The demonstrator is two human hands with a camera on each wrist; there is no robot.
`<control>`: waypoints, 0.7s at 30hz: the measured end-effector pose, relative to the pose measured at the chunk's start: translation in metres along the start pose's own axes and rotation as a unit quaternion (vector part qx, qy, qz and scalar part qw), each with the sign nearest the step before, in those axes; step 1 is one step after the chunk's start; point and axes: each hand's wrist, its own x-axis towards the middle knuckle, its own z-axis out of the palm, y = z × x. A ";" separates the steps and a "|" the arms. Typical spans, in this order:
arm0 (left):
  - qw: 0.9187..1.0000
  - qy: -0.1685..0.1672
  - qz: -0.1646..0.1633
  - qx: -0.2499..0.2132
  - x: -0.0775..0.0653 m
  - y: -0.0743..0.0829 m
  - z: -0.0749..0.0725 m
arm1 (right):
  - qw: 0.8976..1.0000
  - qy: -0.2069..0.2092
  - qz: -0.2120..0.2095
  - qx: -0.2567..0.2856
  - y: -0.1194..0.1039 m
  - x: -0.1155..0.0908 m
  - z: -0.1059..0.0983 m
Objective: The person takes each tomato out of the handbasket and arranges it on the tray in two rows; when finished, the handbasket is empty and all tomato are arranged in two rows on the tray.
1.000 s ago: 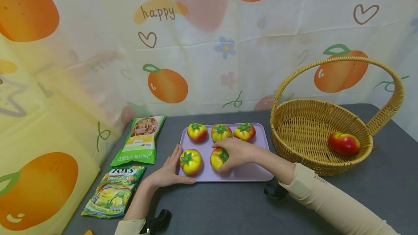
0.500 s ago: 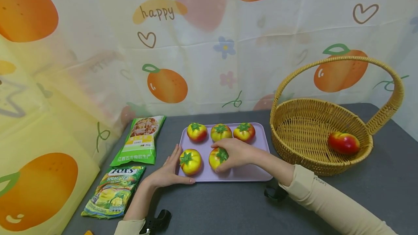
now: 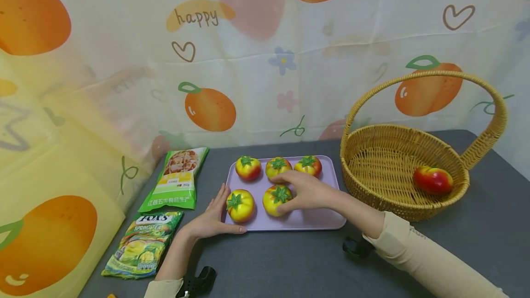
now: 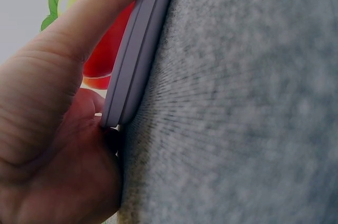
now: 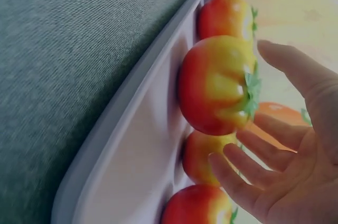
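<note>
A lilac tray (image 3: 320, 219) carries several yellow-and-red tomatoes with green leafy tops. Three stand along the back, two in front. My right hand (image 3: 305, 191) is beside the front middle tomato (image 3: 272, 199), its thumb and fingers spread around the right side. In the right wrist view this tomato (image 5: 214, 86) stands on the tray, and the fingers are apart with nothing gripped. My left hand (image 3: 211, 220) rests against the tray's front left corner, fingers straight along the left side and thumb at the front edge, near the front left tomato (image 3: 240, 206).
At the right stands a wicker basket (image 3: 372, 197) with a tall handle and a red mango-like fruit (image 3: 433, 180) inside. Left of the tray lie a green food packet (image 3: 175, 180) and a Fox's candy bag (image 3: 142, 245). A printed cloth (image 3: 248, 72) hangs behind the grey table.
The front middle tomato has shifted slightly left on the tray. My right hand has loosened its hold and drawn a little to the right. The left hand stays at the tray.
</note>
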 end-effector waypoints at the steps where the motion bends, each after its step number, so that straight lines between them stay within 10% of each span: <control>1: 1.000 0.001 -0.001 0.001 0.000 0.000 0.000 | 1.000 0.007 -0.002 0.003 0.001 -0.002 -0.002; 21: 1.000 0.006 -0.001 0.008 0.003 -0.001 0.001 | 0.994 0.093 0.057 -0.002 0.018 -0.071 -0.062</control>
